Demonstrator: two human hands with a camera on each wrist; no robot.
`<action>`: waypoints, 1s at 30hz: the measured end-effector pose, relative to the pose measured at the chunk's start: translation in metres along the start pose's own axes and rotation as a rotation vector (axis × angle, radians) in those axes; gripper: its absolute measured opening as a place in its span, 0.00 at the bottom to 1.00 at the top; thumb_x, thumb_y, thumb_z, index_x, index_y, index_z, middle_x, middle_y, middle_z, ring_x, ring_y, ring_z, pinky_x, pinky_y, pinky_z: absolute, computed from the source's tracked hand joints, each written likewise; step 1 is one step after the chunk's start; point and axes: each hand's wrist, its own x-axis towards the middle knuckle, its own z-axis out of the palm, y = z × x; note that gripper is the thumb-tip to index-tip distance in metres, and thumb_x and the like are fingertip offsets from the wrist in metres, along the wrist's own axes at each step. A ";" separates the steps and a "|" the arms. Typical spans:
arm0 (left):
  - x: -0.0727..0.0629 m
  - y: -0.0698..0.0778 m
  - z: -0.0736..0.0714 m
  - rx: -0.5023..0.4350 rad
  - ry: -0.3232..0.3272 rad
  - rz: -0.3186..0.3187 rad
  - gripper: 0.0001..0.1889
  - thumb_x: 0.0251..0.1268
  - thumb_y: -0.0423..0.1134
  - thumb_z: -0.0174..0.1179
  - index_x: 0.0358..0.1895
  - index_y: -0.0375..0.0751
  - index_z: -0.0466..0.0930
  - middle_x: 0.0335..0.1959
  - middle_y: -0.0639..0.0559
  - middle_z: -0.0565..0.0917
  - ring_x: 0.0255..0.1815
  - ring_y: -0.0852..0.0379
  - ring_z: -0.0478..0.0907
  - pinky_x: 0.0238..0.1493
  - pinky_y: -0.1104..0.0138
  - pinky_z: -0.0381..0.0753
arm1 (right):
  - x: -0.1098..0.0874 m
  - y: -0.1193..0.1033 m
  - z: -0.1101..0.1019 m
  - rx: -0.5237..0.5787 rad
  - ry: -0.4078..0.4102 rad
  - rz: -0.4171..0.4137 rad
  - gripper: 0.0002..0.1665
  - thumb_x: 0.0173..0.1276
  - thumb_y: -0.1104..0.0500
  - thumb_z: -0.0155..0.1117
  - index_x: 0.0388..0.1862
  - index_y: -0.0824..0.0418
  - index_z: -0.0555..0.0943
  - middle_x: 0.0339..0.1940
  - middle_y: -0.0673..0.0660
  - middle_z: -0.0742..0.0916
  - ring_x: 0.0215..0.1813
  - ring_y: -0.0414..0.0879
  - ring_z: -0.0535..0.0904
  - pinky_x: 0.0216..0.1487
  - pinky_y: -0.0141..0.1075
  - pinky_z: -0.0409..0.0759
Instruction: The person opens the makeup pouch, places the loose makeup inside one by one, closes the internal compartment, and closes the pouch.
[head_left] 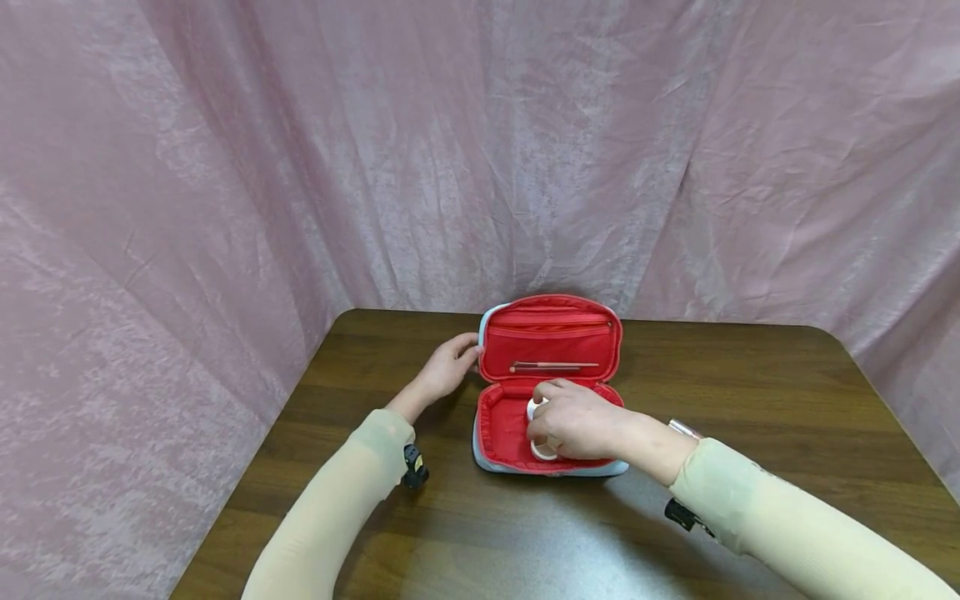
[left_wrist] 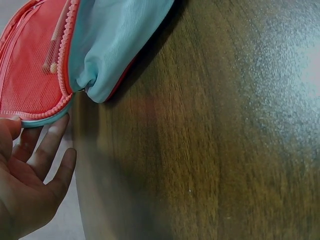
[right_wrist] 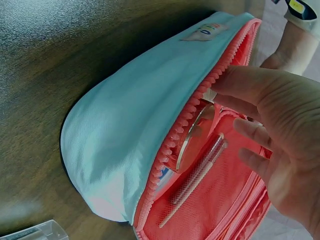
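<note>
A zip pouch (head_left: 551, 342), light blue outside with a red lining, lies unfolded on the table. My left hand (head_left: 450, 367) holds the edge of its raised lid, thumb on the lining side and fingers behind, as the left wrist view shows. My right hand (head_left: 573, 421) reaches down into the lower half, its thumb and fingertips about a white round item (head_left: 543, 452). Part of that item is covered by the hand. In the right wrist view a gold-rimmed round piece (right_wrist: 187, 137) shows inside the pouch; whether it is the same item I cannot tell.
Slim makeup brushes (head_left: 555, 366) sit in the lid's mesh pocket. Beyond my right wrist lies a clear-and-silver tube (head_left: 684, 429), partly hidden by the sleeve. The wooden table (head_left: 390, 358) meets a pink velvet curtain (head_left: 465, 167) at the back.
</note>
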 end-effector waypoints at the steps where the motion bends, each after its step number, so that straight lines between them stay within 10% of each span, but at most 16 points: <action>1: 0.000 0.000 0.000 -0.001 0.000 -0.001 0.16 0.83 0.37 0.51 0.66 0.36 0.75 0.50 0.42 0.84 0.46 0.49 0.84 0.56 0.47 0.81 | 0.000 0.000 0.001 -0.001 -0.001 -0.002 0.11 0.54 0.63 0.77 0.29 0.47 0.86 0.28 0.41 0.84 0.49 0.49 0.74 0.52 0.44 0.73; 30: 0.001 -0.001 -0.001 -0.006 -0.001 0.013 0.16 0.82 0.37 0.51 0.64 0.36 0.77 0.46 0.42 0.85 0.45 0.48 0.83 0.56 0.44 0.80 | 0.007 -0.004 0.013 -0.094 -0.040 -0.026 0.09 0.57 0.62 0.70 0.24 0.47 0.84 0.21 0.43 0.82 0.45 0.48 0.74 0.52 0.43 0.74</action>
